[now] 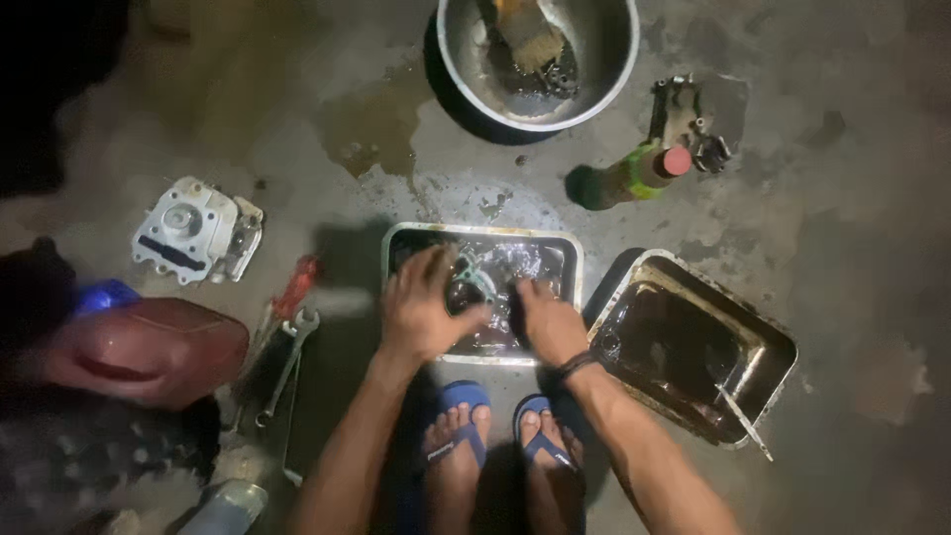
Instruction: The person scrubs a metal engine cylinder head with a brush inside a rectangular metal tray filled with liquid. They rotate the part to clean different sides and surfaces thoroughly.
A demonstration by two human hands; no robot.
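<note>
A greenish ring-shaped metal part (474, 282) is gripped by the left hand (421, 307) inside a shallow rectangular metal tray (482, 234) holding dark liquid, set on the concrete floor (842, 248). The right hand (550, 322) is lowered into the same tray beside it, fingers curled; what it grasps cannot be told. A second oily tray (693, 347) lies just right. A round basin (536, 59) with a brush (530, 35) sits beyond, a bottle (634, 175) lies near it, and a white cylinder head (196, 231), a red-handled screwdriver (295, 285) and a spanner (287, 362) lie left.
</note>
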